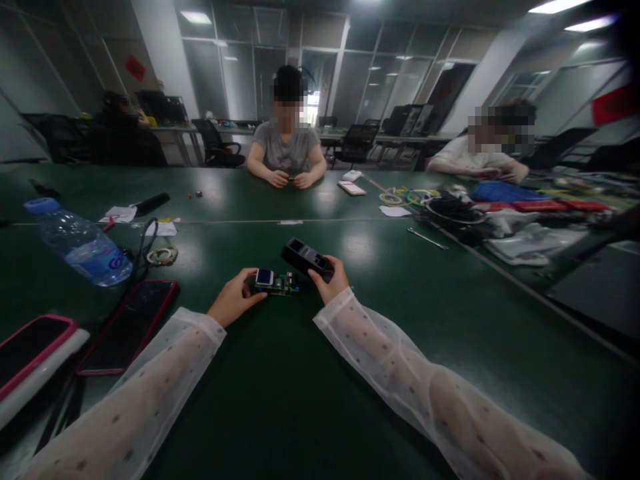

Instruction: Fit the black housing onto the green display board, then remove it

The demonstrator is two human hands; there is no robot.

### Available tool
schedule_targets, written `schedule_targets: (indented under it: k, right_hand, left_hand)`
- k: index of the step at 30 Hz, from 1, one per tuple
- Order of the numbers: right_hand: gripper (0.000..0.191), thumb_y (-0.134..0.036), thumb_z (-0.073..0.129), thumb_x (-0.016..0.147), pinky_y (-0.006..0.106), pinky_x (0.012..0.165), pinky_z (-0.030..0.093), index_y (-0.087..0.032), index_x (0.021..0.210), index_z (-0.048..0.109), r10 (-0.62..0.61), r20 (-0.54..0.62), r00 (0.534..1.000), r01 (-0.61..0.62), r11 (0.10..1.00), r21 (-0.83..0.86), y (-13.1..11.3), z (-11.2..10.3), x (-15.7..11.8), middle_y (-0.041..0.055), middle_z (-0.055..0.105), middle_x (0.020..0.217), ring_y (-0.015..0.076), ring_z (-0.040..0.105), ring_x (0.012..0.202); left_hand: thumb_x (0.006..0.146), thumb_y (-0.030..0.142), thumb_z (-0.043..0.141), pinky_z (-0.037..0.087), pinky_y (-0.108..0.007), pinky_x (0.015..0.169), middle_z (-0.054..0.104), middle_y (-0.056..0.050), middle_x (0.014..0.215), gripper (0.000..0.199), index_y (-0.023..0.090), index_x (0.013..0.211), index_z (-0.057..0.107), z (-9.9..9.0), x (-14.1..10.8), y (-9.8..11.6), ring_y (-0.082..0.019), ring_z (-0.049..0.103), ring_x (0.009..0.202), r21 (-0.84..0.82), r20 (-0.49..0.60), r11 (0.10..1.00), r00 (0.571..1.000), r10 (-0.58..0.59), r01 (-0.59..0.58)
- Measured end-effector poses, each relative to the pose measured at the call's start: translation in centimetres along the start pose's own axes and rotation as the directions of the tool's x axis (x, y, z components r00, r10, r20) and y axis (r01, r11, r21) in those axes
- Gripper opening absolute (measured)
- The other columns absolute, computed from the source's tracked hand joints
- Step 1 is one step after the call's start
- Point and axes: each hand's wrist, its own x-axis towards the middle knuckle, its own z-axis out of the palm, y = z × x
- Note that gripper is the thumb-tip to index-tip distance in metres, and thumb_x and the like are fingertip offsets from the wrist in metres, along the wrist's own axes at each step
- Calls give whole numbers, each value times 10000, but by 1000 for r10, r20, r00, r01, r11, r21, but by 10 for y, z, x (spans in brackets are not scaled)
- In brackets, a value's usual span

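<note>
My left hand (236, 297) grips the left end of a green circuit board (283, 285) with a small square screen, thumb along the near edge and fingers behind. In my right hand (331, 280) is a black plastic casing (306, 253) with a window and small openings in its face, tilted down to the right. The casing is just above and behind the board's right end; whether the two touch, I cannot tell. Both are over the green tabletop (280, 387). My fingers partly hide the casing's lower right end.
At left lie a tilted water bottle (83, 243), a red-edged phone (129, 327), another phone (35, 347) and a coil (161, 255). A wrench (427, 239) lies at right, near piled cables and plastic bags (537, 237). A person (286, 147) sits opposite, another (475, 150) at far right.
</note>
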Motion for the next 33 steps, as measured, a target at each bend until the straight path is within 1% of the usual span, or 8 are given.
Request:
schedule_targets:
  k: [5, 8, 11, 17, 21, 25, 30, 33]
  right_hand:
    - [501, -374, 625, 767, 432, 875, 504, -204, 1194, 426, -110, 84, 990, 97, 984, 153, -19, -2, -6, 105, 549, 1115, 235, 584, 999]
    - [491, -369, 616, 777, 437, 890, 498, -209, 1200, 422, -175, 146, 974, 155, 978, 139, -27, -4, -9, 106, 541, 1122, 238, 581, 1006]
    - [490, -370, 616, 776, 438, 875, 504, -206, 1194, 420, -197, 222, 955, 176, 978, 110, -33, -5, -11, 106, 547, 1110, 240, 590, 981]
    - [478, -327, 607, 781, 427, 890, 497, -212, 1203, 414, -215, 307, 927, 206, 977, 61, -39, -6, -13, 103, 541, 1134, 238, 575, 1016]
    - [481, -303, 622, 768, 444, 888, 495, -220, 1195, 418, -187, 355, 916, 187, 982, 36, -38, -5, -14, 94, 552, 1133, 238, 587, 993]
    - [513, -282, 629, 757, 448, 894, 489, -211, 1217, 413, -208, 405, 890, 218, 976, 21, -35, -4, -13, 102, 543, 1150, 241, 582, 1007]
    - [522, -279, 627, 758, 459, 926, 463, -166, 1222, 416, -193, 443, 876, 221, 975, -13, -34, -3, -12, 132, 550, 1147, 255, 571, 1041]
    - [517, -252, 629, 755, 471, 942, 447, -175, 1220, 417, -180, 485, 856, 245, 967, -73, -33, -3, -12, 125, 553, 1156, 258, 550, 1080]
  left_hand:
    - [765, 357, 651, 406, -247, 497, 622, -65, 973, 538, 204, 1231, 430, 3, 1, -3, -117, 523, 553, -13, -17, 1000, 1000, -1, 1]
    - [768, 358, 646, 415, -249, 496, 607, -84, 1063, 536, 206, 1231, 423, 4, 2, -4, -112, 528, 554, -17, -22, 1000, 1000, 15, -15]
    - [768, 353, 647, 428, -253, 505, 591, -99, 1115, 558, 205, 1246, 401, 4, 2, -4, -109, 538, 561, -15, -22, 1000, 1000, 13, -14]
    - [751, 363, 662, 418, -250, 490, 603, -126, 1083, 622, 169, 1268, 376, 4, 2, -3, -106, 528, 545, 2, -35, 1000, 999, -7, 8]
    - [754, 349, 662, 429, -255, 499, 576, -121, 1140, 623, 194, 1282, 369, 4, 2, -3, -104, 529, 551, -1, -40, 1000, 999, 11, -11]
    - [754, 354, 662, 439, -267, 523, 569, -119, 1144, 638, 197, 1295, 365, 4, 2, -4, -118, 544, 582, 11, -40, 1000, 999, 18, -17]
    - [734, 382, 680, 437, -274, 553, 564, -130, 1127, 742, 190, 1352, 315, 4, 2, -5, -130, 553, 605, 50, -47, 998, 998, 31, -29]
    - [736, 391, 678, 438, -281, 564, 561, -124, 1120, 770, 211, 1375, 289, 4, 1, -5, -133, 551, 608, 60, -37, 998, 999, 34, -32]
